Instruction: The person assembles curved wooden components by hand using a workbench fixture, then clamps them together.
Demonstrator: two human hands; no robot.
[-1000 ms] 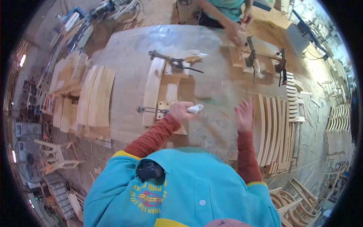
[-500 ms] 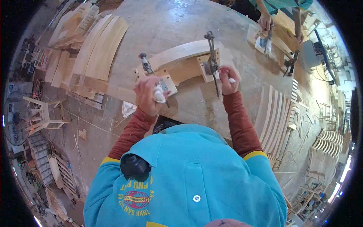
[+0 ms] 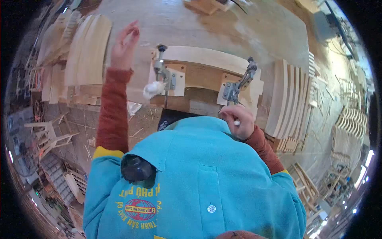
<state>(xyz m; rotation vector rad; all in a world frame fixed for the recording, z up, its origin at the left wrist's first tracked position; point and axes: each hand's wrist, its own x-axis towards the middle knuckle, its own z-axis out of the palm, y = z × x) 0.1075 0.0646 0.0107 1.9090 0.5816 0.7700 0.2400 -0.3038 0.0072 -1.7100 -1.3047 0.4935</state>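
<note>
**Right toggle clamp held in a closed fist, left hand raised and spread**

Head view: the right toggle clamp stands at about 2 o'clock from the middle of the picture. It is bolted to a small plywood pad on the wooden jig, near the table's front edge. Its metal lever slants up and away toward 1 o'clock. The right hand sits at 3 o'clock, just below the clamp. Its fingers are curled tight around the lower end of the lever, and a white tip of the grip pokes out of the fist.

The left hand is up at 11 o'clock on a lifted arm in a rust-red sleeve. Its fingers are open and apart and hold nothing. It is above the table between the jig and the left stack of slats.

The left toggle clamp stands at the jig's other end, at roughly 11 o'clock, with nothing on it. Its white-wrapped handle points toward 7 o'clock. A curved wooden piece lies along the far side of the jig, spanning from one clamp to the other. At 3 o'clock, just beside the jig, the right stack of slats lies side by side on the table's corner. The person's turquoise shirt fills the lower half of the picture.
</note>
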